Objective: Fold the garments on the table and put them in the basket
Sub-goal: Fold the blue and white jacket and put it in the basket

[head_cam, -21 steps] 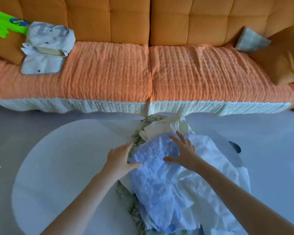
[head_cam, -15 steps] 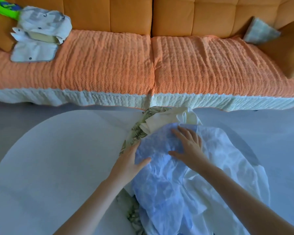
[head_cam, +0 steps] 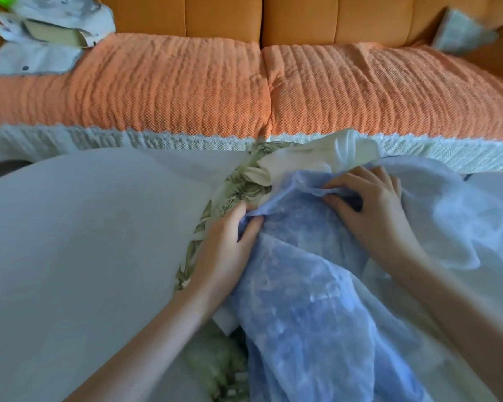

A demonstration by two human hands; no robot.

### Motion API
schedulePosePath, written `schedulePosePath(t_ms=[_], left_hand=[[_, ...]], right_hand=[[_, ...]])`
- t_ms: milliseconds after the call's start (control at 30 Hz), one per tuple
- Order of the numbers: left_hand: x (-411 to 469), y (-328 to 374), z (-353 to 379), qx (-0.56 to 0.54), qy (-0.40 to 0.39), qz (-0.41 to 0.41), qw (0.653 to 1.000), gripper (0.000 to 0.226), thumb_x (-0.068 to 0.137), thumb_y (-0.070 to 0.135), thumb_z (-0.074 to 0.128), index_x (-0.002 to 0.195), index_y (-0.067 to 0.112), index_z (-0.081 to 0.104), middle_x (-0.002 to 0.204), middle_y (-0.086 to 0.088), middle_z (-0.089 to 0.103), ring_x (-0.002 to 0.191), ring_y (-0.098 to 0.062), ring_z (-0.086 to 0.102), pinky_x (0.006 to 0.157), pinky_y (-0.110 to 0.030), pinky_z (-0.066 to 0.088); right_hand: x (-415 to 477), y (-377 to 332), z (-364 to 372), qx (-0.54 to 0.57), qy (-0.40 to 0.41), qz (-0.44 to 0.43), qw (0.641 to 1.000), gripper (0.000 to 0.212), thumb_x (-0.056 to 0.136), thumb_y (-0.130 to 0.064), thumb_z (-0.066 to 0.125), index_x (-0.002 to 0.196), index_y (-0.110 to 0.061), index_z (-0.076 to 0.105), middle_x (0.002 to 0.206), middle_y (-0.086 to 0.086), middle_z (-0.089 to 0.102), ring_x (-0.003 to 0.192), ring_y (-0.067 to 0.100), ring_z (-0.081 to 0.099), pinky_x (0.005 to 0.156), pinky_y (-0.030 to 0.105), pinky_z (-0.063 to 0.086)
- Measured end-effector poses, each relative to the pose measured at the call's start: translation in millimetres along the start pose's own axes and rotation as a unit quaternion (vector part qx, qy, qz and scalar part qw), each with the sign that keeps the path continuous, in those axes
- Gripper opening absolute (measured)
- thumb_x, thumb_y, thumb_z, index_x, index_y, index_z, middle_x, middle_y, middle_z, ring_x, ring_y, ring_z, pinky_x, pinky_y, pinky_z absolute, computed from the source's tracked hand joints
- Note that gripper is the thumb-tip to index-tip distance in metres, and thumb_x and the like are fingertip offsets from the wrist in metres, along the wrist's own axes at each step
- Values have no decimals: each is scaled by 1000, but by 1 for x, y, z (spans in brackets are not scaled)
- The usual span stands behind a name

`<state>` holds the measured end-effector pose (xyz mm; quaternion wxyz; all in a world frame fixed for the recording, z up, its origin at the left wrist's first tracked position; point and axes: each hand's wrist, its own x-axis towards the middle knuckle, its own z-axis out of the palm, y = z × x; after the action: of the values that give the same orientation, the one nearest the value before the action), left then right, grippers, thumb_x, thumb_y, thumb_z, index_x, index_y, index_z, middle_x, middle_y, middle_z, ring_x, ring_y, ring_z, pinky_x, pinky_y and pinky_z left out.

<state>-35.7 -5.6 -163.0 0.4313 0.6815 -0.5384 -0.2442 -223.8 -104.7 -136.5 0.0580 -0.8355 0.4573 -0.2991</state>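
Note:
A crumpled light blue garment (head_cam: 311,285) lies on top of a pile on the round white table (head_cam: 84,242). My left hand (head_cam: 227,245) pinches its left upper edge. My right hand (head_cam: 369,204) has its fingers curled into the garment's top edge. Under it lie a white garment (head_cam: 462,227), a cream garment (head_cam: 311,161) and a green leaf-print one (head_cam: 241,187). No basket is in view.
An orange sofa (head_cam: 172,82) with a textured cover stands just behind the table. Grey-and-white folded clothes (head_cam: 41,39) lie on its left end, a small grey cushion (head_cam: 459,30) at its right end.
Both hands went from lying flat on the blue garment to gripping its upper edge. The view has moved closer and lower over the pile.

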Motion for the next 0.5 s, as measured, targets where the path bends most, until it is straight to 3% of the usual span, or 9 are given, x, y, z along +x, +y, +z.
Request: schedulePosePath(t_ms=[133,333,500], left_hand=[[-9,5,-7,0,24,26,999,31,95,26,51,68,15,40,56,5,37,52,-5,37,51,-21,26],[-29,23,-30,9,16,20,1000,8,93,21,55,88,23,61,71,11,56,66,0,51,55,-10,35],[-46,36,-52,2,19,22,1000,16,90,15,60,102,21,68,88,7,66,80,0,59,61,-4,40]], right_hand=[[-8,-6,-14,26,11,-14,1000,10,85,-21,66,93,-22,71,82,-8,60,91,17,47,88,27,24],[-23,-21,-50,30,-12,-8,999,14,85,-20,66,96,-19,74,93,-2,68,98,24,52,86,23,22],[-32,-29,-76,27,-32,-1,999,16,82,-20,69,97,-17,75,97,4,71,98,29,58,94,32,28]])
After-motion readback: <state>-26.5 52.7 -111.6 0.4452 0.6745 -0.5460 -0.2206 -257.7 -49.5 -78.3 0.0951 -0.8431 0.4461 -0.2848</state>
